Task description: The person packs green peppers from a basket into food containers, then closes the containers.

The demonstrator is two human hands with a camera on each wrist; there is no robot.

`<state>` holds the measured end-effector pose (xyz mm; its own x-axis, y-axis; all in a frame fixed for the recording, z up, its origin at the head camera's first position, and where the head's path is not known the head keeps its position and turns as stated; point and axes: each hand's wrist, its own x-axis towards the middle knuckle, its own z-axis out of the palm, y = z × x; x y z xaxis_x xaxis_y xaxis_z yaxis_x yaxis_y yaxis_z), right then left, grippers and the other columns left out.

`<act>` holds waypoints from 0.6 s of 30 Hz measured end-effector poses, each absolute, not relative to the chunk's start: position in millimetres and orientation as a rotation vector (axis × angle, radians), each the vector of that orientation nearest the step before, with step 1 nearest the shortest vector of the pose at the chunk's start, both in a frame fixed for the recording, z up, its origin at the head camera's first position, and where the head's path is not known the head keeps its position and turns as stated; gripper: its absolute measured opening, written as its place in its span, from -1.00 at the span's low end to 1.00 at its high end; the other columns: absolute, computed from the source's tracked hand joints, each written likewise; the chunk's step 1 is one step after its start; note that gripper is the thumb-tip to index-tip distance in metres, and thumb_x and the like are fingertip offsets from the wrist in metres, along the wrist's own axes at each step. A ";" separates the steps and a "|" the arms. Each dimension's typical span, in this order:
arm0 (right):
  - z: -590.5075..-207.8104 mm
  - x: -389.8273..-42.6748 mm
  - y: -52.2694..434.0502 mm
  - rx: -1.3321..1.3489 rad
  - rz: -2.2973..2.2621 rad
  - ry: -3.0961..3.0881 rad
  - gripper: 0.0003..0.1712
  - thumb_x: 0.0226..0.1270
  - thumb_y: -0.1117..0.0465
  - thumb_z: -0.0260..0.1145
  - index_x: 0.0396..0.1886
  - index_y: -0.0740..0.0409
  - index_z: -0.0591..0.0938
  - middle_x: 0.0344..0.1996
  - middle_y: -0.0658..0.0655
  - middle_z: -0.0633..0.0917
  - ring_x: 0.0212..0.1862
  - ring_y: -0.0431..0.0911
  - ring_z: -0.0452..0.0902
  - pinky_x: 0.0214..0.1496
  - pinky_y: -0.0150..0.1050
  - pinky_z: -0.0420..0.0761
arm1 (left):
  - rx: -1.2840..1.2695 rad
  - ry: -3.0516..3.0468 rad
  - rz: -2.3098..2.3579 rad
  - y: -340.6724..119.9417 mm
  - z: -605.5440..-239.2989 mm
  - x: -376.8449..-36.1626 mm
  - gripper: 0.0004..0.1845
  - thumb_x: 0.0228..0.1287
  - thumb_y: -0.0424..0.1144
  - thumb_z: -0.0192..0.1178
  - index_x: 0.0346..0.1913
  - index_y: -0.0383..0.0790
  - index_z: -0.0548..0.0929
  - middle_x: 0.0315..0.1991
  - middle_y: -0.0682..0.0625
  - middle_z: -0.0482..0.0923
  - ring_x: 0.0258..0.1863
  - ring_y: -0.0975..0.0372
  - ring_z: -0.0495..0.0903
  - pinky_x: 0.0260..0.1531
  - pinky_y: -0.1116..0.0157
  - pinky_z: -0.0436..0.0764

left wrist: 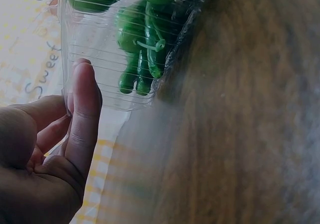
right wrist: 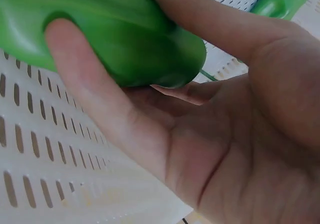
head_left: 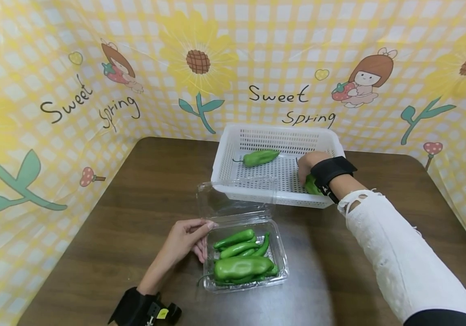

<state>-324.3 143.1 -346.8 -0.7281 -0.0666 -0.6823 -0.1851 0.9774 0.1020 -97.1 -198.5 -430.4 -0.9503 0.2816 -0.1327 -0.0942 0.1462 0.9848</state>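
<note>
My right hand [head_left: 311, 164] is inside the white basket [head_left: 275, 196] at its right end. It grips a plump green pepper [right wrist: 125, 38], with fingers on both sides of it. Another green pepper [head_left: 260, 157] lies in the basket's left half, its stem pointing left. With thumb and fingers, my left hand [head_left: 182, 240] pinches the upper left edge of a clear plastic clamshell box [head_left: 285, 267]. Several long green peppers and one broad green pepper [head_left: 241, 268] lie in the box. Its raised lid [head_left: 233, 201] overlaps the basket's front wall in the head view.
Everything stands on a dark wooden table [head_left: 143, 181]. Behind it and along both sides hangs a yellow checked cloth [head_left: 273, 59] with flowers and lettering. The basket stands near the table's back edge, with the plastic box in front of it.
</note>
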 end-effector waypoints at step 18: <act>-341.2 -322.2 144.0 -0.314 0.012 2.402 -0.15 0.24 0.22 0.40 0.44 0.37 0.22 0.11 0.35 0.54 -0.40 -0.07 0.58 -0.41 -0.32 0.64 | 0.168 2.137 1.884 -197.5 -428.7 -95.0 -0.65 0.49 -0.14 0.13 0.09 -0.35 0.65 -0.65 -0.14 0.57 -0.74 0.12 0.64 -0.61 -0.08 0.71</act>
<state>-322.2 144.0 -341.2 -0.7226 -0.2218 -0.6547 -0.2284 0.9705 -0.0767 -95.0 -197.5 -428.7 -0.9519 0.2741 -0.1366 -0.1012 0.1396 0.9850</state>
